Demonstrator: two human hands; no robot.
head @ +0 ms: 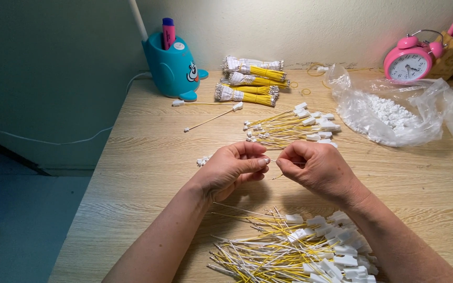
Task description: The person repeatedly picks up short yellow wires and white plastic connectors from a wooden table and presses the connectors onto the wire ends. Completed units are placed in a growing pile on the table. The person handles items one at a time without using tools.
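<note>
Item in hand: one thin yellow wire (278, 176), held above the pale wood-grain desk (148, 157), between my two hands at the middle of the view. My left hand (232, 167) has thumb and forefinger pressed together at its tip; my right hand (315, 166) is curled, fingers pinching the same spot from the other side. What sits between the fingertips is too small to tell. The wire's free end slants down and to the left below my right hand — long axis roughly diagonal.

Near stock: a loose heap of yellow wires with white blocky plastic connectors (300, 249), close to my wrists.

Far stock: a smaller fanned pile (294, 126); banded bundles (250, 81); a crinkled clear bag of white connectors (389, 112).

Sundries — teal pen holder (173, 68), pink alarm clock (410, 60).
</note>
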